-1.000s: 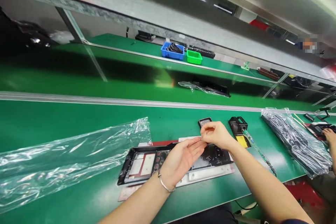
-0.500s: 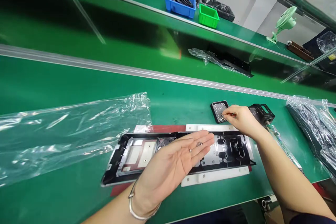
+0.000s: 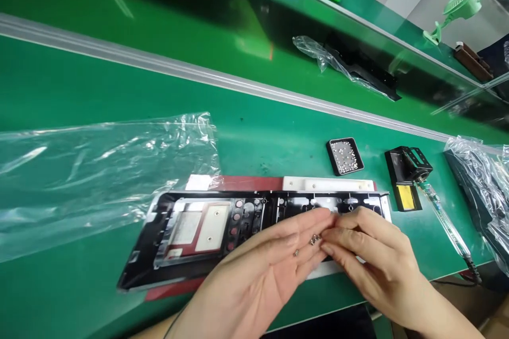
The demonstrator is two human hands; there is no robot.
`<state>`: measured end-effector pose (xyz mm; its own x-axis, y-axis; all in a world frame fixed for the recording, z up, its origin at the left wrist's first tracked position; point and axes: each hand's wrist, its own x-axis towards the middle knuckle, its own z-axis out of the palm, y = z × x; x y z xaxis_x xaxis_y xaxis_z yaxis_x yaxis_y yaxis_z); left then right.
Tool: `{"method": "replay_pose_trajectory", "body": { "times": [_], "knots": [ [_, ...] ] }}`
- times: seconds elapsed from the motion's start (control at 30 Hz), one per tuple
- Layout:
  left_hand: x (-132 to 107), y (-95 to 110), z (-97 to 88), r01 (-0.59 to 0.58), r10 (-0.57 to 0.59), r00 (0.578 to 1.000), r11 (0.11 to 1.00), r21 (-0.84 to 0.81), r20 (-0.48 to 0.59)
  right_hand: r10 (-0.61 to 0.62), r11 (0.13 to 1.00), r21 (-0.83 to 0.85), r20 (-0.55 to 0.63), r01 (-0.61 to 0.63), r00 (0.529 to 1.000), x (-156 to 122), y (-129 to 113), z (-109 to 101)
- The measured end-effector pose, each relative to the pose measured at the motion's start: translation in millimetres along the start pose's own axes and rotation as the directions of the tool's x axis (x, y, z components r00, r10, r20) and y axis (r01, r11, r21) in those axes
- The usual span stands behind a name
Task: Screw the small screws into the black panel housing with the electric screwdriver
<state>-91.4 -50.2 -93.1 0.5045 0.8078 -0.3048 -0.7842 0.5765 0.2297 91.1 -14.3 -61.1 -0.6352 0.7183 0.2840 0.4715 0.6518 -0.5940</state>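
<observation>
1. At the far left, I see a clear plastic bag (image 3: pixel 99 169) lying flat on the green desk (image 3: pixel 278 132), well apart from both hands.
2. The black panel frame (image 3: pixel 207 228) runs left to right just beyond my hands, resting on a white fixture (image 3: pixel 330 184).
3. My left hand (image 3: pixel 258 275) is flat, palm up, its grip wide; small screws (image 3: pixel 314 239) rest on the fingers.
4. My right hand (image 3: pixel 369 254) comes in from the right, fingertips pinched narrow at those screws, touching the left fingers.
5. Far right of the hands sits the screw tray (image 3: pixel 345 156), then a screwdriver holder (image 3: pixel 407 175).
</observation>
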Motion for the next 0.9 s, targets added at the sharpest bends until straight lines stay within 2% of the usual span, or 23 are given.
{"method": "replay_pose_trajectory", "body": {
  "times": [0.17,0.3,0.47,0.57,0.63,0.7,0.8,0.9],
  "knots": [
    [-6,-6,-1.0,0.103,-0.102,0.994,0.994,0.035,-0.035,0.081,0.997,0.025,-0.126,-0.079,0.989,-10,-6,10],
    [-6,-10,-3.9,0.126,-0.122,0.990,0.990,0.064,-0.069,0.106,0.994,0.004,-0.189,-0.107,0.976,-14,-9,15],
    [-7,-20,-14.1,0.113,-0.110,0.979,0.993,0.010,-0.171,0.062,0.996,-0.051,-0.207,-0.074,0.976,-20,-7,21],
    [-3,-24,-21.3,0.115,-0.115,0.976,0.993,-0.014,-0.185,-0.012,0.994,-0.108,-0.182,-0.008,0.983,-27,-7,22],
    [2,-26,-24.8,0.125,-0.127,0.976,0.992,-0.025,-0.179,-0.037,0.993,-0.112,-0.148,0.021,0.988,-31,-6,18],
    [5,-27,-27.2,0.136,-0.140,0.975,0.990,-0.036,-0.174,-0.007,0.992,-0.123,-0.137,-0.010,0.991,-35,-1,10],
    [5,-26,-28.9,0.148,-0.155,0.972,0.987,-0.055,-0.179,0.065,0.965,-0.241,-0.174,-0.106,0.983,-35,16,-6],
    [2,-24,-27.2,0.152,-0.161,0.970,0.986,-0.063,-0.181,0.084,0.929,-0.350,-0.127,-0.124,0.988,-30,38,-18]
  ]
}}
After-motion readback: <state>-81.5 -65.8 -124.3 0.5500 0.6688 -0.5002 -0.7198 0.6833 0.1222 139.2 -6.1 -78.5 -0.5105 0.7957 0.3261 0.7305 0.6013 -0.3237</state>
